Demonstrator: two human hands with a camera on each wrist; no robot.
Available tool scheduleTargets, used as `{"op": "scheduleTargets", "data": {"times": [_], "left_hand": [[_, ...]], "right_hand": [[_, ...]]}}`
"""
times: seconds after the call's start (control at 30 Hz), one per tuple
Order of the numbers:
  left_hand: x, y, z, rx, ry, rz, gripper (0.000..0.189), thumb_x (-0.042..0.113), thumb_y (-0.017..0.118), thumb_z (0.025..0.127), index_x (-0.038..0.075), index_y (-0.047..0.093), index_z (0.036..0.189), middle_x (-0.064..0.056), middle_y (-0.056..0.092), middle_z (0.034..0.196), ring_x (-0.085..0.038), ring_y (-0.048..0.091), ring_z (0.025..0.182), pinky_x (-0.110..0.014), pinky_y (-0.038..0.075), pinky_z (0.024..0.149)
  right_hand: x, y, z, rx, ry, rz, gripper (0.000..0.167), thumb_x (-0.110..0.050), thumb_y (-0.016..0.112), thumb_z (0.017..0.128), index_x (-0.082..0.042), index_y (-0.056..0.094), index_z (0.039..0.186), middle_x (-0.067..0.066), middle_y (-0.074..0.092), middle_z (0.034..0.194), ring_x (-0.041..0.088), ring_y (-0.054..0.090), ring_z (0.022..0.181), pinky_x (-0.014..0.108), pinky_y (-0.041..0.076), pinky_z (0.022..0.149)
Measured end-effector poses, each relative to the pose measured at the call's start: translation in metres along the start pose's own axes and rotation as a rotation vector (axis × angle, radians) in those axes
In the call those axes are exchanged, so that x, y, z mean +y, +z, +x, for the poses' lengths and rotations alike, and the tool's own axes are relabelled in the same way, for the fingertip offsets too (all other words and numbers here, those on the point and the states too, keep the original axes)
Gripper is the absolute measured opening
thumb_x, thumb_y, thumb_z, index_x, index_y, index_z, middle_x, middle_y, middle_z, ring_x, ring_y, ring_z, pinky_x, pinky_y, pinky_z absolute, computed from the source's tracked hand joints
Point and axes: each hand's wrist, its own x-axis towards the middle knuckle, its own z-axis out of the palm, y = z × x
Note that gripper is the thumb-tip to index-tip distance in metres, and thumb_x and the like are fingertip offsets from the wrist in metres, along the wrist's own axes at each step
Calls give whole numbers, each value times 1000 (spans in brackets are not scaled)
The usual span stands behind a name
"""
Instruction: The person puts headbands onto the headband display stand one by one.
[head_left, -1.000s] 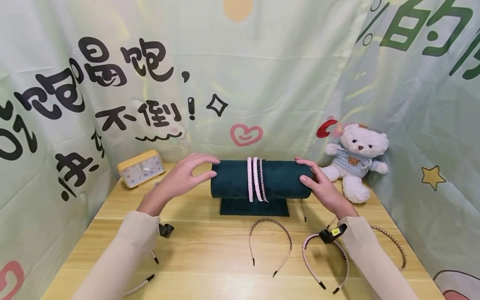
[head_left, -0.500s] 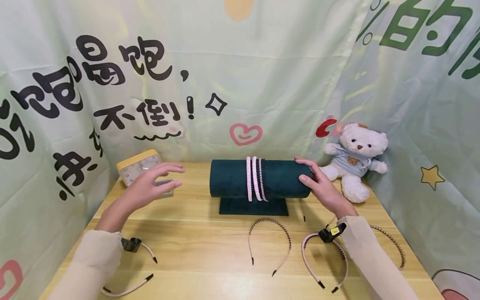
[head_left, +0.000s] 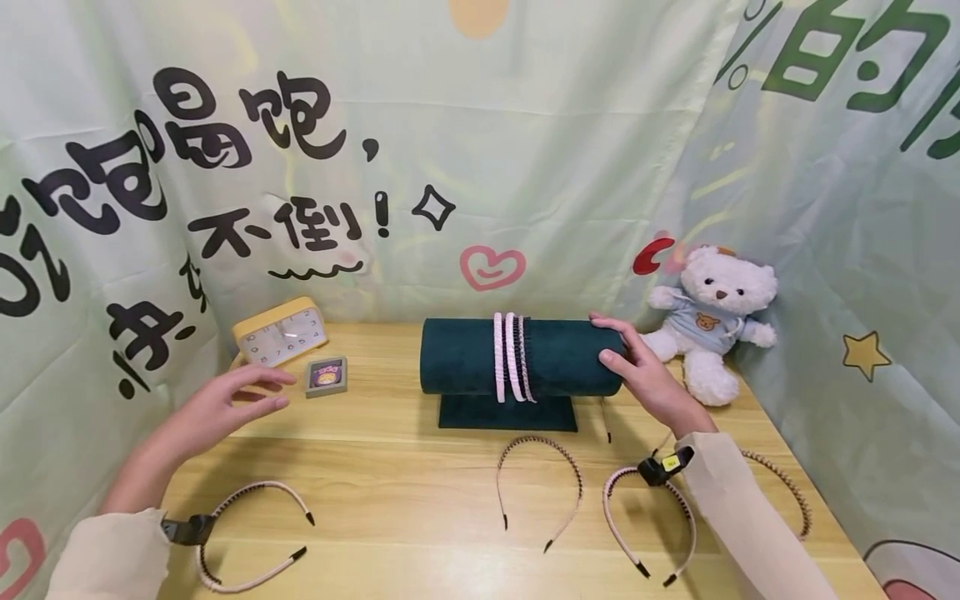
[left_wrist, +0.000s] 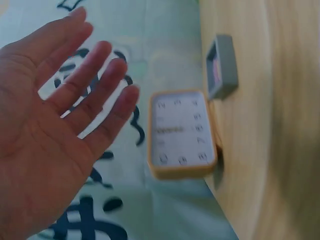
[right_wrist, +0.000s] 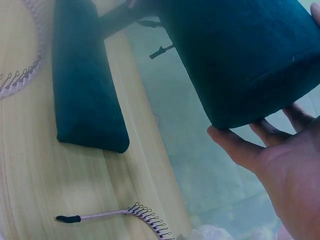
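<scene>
A dark green velvet roll stand [head_left: 457, 358] stands on the table, with several headbands [head_left: 512, 358] in pink and dark tones around its middle. At its right end my right hand [head_left: 648, 375] holds the roll between thumb and fingers; the right wrist view shows the fingertips against the end's edge. My left hand [head_left: 217, 408] is in the air at the left, fingers extended, holding nothing. Nearest it are a small grey framed picture block [head_left: 327, 377] and a yellow alarm clock [head_left: 281, 332]. Below the left hand lies a pink toothed headband [head_left: 251, 585].
More toothed headbands lie in front of the stand: one brown headband [head_left: 579, 475] and one pink headband [head_left: 611, 504]. Another braided headband [head_left: 787, 481] is at the far right. A white teddy bear [head_left: 712, 325] sits behind the right hand. Printed cloth [head_left: 420, 125] walls the table's back and sides.
My left hand has come away from the stand's left end and moved left and towards me, uncovering the picture block and the left headband. The right hand stays at the stand.
</scene>
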Motion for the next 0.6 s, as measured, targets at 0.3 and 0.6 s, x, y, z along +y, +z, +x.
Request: {"op": "scheduleTargets", "data": {"times": [0.3, 0.6], "left_hand": [[-36, -7, -38, -45, -42, 9, 29, 9, 76, 101, 8, 75, 130, 29, 71, 117, 8, 66, 102, -21, 59, 82], [-63, -6, -71, -218, -161, 29, 27, 16, 74, 104, 5, 75, 128, 2, 78, 115, 7, 63, 97, -24, 56, 77]], "right_hand": [[-2, 1, 1, -8, -25, 28, 48, -15, 45, 118, -19, 35, 164, 14, 8, 182, 9, 30, 154, 15, 45, 111], [2, 0, 0, -11, -35, 38, 49, -14, 45, 118, -17, 33, 166, 13, 9, 182, 3, 38, 148, 16, 48, 109]]}}
